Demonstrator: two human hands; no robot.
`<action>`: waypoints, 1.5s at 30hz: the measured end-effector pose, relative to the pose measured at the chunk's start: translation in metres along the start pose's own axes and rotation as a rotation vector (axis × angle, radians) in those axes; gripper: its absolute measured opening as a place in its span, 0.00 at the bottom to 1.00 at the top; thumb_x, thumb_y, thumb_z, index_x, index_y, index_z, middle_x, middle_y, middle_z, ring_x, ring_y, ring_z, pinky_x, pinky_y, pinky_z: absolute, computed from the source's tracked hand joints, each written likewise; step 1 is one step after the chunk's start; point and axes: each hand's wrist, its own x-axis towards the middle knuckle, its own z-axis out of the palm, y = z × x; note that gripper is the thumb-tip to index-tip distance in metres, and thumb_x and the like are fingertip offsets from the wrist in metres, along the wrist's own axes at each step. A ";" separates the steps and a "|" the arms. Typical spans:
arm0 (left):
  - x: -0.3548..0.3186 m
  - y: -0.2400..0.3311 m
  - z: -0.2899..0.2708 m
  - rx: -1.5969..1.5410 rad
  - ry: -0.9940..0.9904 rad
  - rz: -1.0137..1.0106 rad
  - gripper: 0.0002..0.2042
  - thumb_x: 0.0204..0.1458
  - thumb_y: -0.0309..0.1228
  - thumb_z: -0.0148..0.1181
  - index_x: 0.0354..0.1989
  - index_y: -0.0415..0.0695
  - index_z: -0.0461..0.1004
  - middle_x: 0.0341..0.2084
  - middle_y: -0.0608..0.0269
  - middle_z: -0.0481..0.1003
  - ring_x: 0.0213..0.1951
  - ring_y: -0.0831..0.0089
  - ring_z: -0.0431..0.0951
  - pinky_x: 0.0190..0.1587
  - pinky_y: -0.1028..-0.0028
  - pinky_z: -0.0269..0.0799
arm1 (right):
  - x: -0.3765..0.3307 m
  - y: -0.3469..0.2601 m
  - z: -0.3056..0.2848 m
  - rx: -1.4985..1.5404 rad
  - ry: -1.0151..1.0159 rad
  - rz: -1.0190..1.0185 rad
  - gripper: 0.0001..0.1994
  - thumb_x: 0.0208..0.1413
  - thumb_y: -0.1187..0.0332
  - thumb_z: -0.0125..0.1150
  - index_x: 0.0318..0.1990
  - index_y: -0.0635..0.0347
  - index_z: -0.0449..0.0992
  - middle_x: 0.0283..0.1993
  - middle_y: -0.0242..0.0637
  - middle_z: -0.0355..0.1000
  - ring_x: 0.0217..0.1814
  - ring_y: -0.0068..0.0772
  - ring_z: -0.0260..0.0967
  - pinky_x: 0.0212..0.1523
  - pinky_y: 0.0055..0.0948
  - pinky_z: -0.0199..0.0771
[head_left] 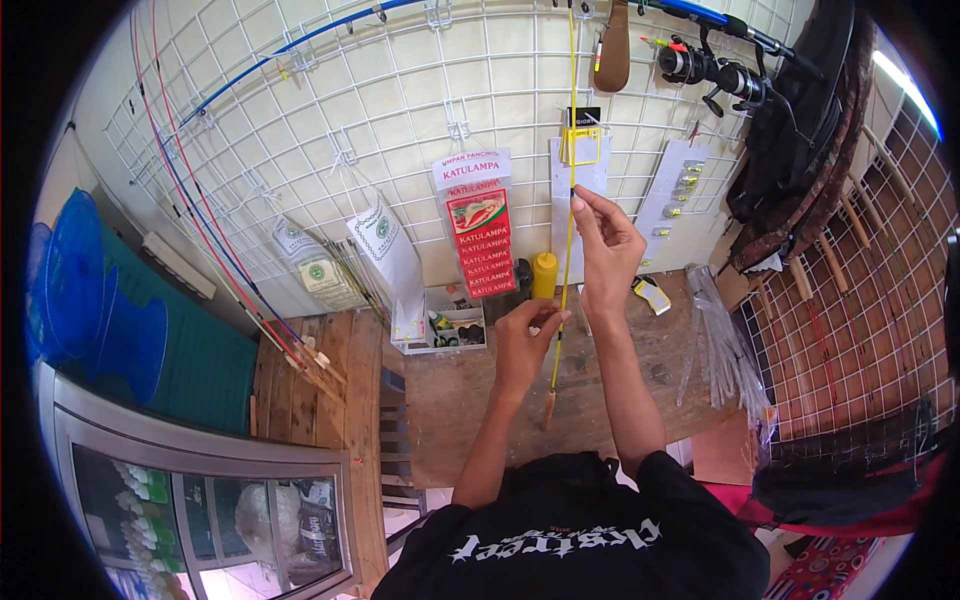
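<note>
I hold a thin yellow fishing rod [570,110] upright in front of me; its wooden butt [547,410] hangs low over the wooden workbench [470,390]. My left hand [527,340] grips the rod low, just above the handle. My right hand [605,245] is raised higher and pinches the rod between thumb and fingers. The rod's tip runs up past the top of the white wire grid wall [400,110].
Red bait packets [483,235], white bags [385,235], a yellow bottle [544,273] and a small parts tray [455,325] line the back. Red and blue rods [215,230] lean left. A reel [715,70], dark bags [800,140] and clear sleeves [725,345] sit right.
</note>
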 end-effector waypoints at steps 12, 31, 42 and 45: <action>-0.002 0.009 0.000 0.049 -0.003 0.059 0.11 0.48 0.26 0.68 0.35 0.32 0.77 0.27 0.53 0.78 0.26 0.70 0.78 0.32 0.72 0.73 | 0.010 -0.003 -0.008 -0.451 0.013 -0.342 0.08 0.50 0.72 0.69 0.38 0.62 0.83 0.28 0.28 0.75 0.28 0.15 0.63 0.30 0.17 0.62; -0.007 0.013 0.011 0.046 -0.031 0.124 0.09 0.48 0.25 0.67 0.35 0.34 0.77 0.28 0.52 0.78 0.27 0.67 0.79 0.33 0.71 0.73 | 0.020 -0.026 -0.024 0.218 0.054 -0.002 0.08 0.59 0.68 0.62 0.40 0.63 0.73 0.38 0.37 0.75 0.37 0.23 0.69 0.42 0.24 0.69; -0.011 0.024 0.021 0.073 -0.062 0.196 0.07 0.50 0.24 0.65 0.35 0.33 0.76 0.29 0.55 0.78 0.31 0.70 0.81 0.37 0.75 0.77 | 0.028 -0.061 -0.056 0.029 -0.304 0.017 0.07 0.58 0.73 0.61 0.40 0.68 0.75 0.47 0.50 0.76 0.48 0.33 0.75 0.49 0.29 0.74; -0.014 0.035 0.021 -0.034 -0.137 0.173 0.07 0.51 0.24 0.64 0.35 0.33 0.76 0.29 0.56 0.77 0.32 0.70 0.81 0.39 0.74 0.78 | 0.020 -0.075 -0.058 -0.036 -0.266 -0.025 0.06 0.58 0.75 0.61 0.40 0.69 0.76 0.45 0.49 0.76 0.45 0.32 0.75 0.47 0.28 0.75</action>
